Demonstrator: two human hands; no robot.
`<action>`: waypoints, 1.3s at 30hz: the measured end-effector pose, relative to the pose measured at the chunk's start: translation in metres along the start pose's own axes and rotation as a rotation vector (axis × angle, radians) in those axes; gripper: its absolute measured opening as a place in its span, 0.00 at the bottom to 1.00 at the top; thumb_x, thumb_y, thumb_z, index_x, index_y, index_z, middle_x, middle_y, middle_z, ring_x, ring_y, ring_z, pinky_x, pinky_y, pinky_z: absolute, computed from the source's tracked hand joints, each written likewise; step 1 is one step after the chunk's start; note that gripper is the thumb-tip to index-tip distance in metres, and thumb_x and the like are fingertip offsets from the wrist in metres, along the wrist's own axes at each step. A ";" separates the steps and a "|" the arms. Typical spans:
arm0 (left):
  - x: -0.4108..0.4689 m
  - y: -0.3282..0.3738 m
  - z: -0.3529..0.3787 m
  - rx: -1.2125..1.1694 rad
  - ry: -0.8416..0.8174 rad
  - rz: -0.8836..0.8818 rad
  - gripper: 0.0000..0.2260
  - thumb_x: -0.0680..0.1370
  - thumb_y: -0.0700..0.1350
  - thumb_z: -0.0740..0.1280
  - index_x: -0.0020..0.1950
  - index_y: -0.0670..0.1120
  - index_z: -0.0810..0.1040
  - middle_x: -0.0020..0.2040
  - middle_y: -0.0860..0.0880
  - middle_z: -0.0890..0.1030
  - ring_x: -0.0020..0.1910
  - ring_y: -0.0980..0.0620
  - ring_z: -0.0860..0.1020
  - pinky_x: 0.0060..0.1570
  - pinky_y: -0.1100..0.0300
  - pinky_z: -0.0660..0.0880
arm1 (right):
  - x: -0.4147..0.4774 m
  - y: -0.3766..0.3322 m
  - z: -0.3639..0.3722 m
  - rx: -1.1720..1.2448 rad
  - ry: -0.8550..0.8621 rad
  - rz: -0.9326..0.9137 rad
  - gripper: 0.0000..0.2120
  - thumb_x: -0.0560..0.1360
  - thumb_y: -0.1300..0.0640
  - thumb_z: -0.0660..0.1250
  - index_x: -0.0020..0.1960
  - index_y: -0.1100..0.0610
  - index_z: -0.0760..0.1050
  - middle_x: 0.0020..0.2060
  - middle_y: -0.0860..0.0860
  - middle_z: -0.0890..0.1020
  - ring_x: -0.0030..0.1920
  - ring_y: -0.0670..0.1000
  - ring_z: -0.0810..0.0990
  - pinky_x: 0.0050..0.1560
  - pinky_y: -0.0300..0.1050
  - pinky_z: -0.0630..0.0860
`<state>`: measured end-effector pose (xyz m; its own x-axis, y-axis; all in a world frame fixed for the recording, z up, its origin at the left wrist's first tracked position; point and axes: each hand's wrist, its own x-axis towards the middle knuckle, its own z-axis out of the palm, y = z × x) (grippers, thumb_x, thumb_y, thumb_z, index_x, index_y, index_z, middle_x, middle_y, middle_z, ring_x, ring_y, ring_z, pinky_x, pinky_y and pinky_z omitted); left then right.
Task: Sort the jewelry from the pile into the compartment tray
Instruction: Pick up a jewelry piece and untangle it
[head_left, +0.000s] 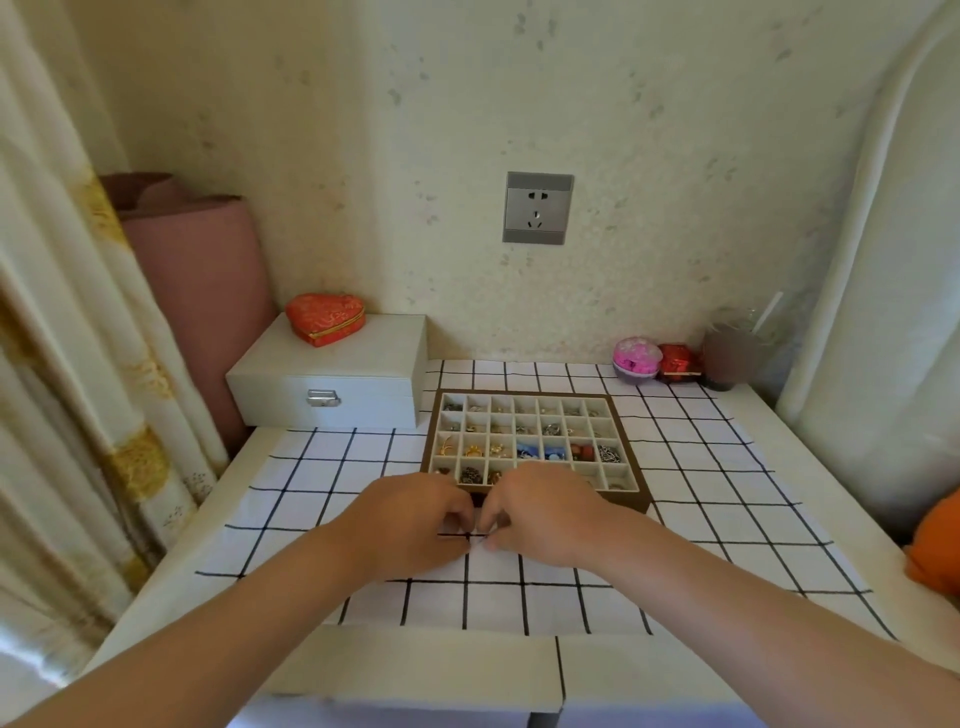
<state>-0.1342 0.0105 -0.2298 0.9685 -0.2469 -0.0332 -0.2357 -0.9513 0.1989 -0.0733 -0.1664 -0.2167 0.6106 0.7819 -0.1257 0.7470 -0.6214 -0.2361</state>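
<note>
A brown compartment tray (629, 415) with cream dividers lies on the checked cloth, with gold, silver, blue and red jewelry in many of its cells. Just in front of its near edge my left hand (410, 525) and my right hand (545, 514) meet, fingers curled inward with fingertips almost touching above the cloth. Something very small seems pinched between them; the frame is too blurred to tell what it is or which hand has it. No loose pile is visible; my hands hide the tray's near edge and the cloth under them.
A white box (332, 376) with a red heart-shaped case (326, 318) on top stands at the back left. A pink round box (636, 359), a small red box (675, 362) and a cup (730, 358) stand at the back right. A curtain (67, 338) hangs on the left.
</note>
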 end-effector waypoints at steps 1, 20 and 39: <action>-0.001 0.000 0.000 0.000 0.002 0.000 0.08 0.77 0.55 0.66 0.55 0.60 0.80 0.50 0.59 0.77 0.50 0.60 0.75 0.46 0.64 0.72 | 0.000 0.000 0.000 0.014 -0.002 0.009 0.10 0.77 0.50 0.70 0.57 0.48 0.84 0.53 0.44 0.84 0.54 0.47 0.80 0.56 0.48 0.77; 0.034 0.018 -0.016 -0.701 0.148 -0.207 0.06 0.79 0.49 0.69 0.43 0.51 0.82 0.41 0.50 0.83 0.34 0.60 0.79 0.42 0.64 0.75 | 0.003 0.037 -0.025 0.722 0.255 0.220 0.04 0.72 0.57 0.77 0.46 0.53 0.85 0.41 0.49 0.86 0.25 0.38 0.76 0.30 0.33 0.73; 0.148 0.032 -0.022 -0.398 0.239 -0.085 0.11 0.82 0.48 0.62 0.63 0.54 0.78 0.59 0.56 0.79 0.57 0.58 0.75 0.56 0.62 0.69 | 0.023 0.177 -0.050 0.359 0.481 0.490 0.05 0.77 0.50 0.70 0.49 0.48 0.85 0.49 0.43 0.84 0.52 0.45 0.80 0.57 0.47 0.77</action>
<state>0.0037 -0.0523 -0.2073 0.9855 -0.0771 0.1512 -0.1503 -0.8099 0.5669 0.0861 -0.2616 -0.2137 0.9578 0.2627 0.1164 0.2810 -0.7721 -0.5700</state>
